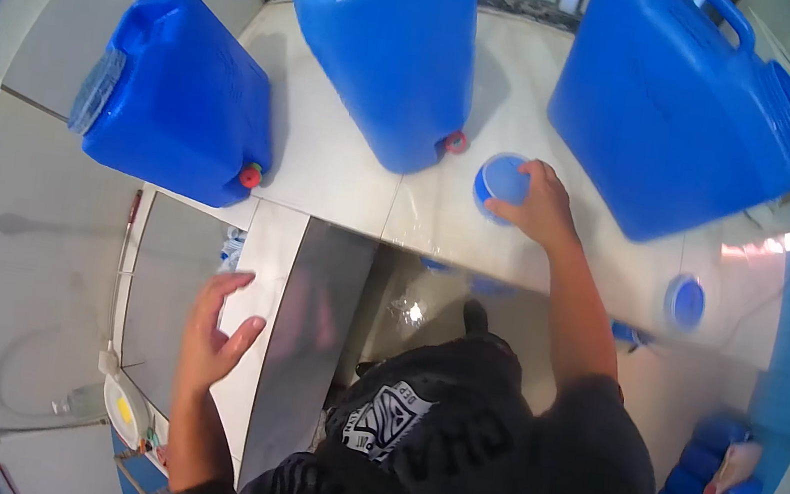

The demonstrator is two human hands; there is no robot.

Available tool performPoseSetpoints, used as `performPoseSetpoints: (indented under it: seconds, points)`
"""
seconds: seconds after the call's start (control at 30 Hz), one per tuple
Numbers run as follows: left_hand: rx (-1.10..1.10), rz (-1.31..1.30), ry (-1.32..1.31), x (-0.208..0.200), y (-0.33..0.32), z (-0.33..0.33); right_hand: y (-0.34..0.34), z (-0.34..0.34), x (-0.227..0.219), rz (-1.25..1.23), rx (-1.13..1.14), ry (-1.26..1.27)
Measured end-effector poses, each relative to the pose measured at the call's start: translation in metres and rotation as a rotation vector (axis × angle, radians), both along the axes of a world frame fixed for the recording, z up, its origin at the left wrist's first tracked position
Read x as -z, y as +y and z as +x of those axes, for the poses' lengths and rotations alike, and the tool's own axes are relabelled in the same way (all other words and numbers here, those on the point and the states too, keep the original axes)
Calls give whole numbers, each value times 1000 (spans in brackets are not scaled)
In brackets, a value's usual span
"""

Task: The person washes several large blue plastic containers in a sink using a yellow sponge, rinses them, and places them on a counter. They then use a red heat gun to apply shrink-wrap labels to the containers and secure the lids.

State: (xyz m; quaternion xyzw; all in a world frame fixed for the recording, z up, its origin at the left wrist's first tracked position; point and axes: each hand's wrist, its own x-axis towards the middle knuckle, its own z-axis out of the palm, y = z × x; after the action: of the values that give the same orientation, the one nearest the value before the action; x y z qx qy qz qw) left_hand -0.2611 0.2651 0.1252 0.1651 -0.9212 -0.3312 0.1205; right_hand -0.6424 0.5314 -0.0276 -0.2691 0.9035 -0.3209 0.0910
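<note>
My right hand (544, 205) grips a round blue cap (506, 178) with a pale rim, thumb and fingers on its sides, at the counter's front. Behind it stands a tall blue water container (392, 55) with a small red spigot (455, 141) low on its side. A larger blue container (671, 114) with a handle and a capped side neck stands to the right. At the left sits a smaller blue container (178, 100) with a red and green spigot (250, 176). My left hand (224, 329) hangs over the lower ledge, fingers apart, holding nothing.
A second blue cap (685, 301) lies on the right of the white tiled counter (323, 181). Down at the right are several blue bottles (700, 482). A white round object (127, 412) and a clear bottle (81, 400) are at the lower left. The floor (418, 296) looks wet.
</note>
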Motion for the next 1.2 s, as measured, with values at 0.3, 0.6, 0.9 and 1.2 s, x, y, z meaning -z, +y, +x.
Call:
performPoseSetpoints:
  seconds: [0.3, 0.6, 0.9, 1.2]
  points:
    - [266, -502, 545, -172, -1, -200, -43, -74, -215, -622, -308, 472]
    - [425, -601, 66, -183, -40, -337, -73, -71, -246, -593, -221, 669]
    - [551, -437, 45, -181, -37, -357, -14, 4, 4, 296, -149, 158]
    - [462, -325, 26, -167, -32, -353, -22, -16, -100, -472, 161, 366]
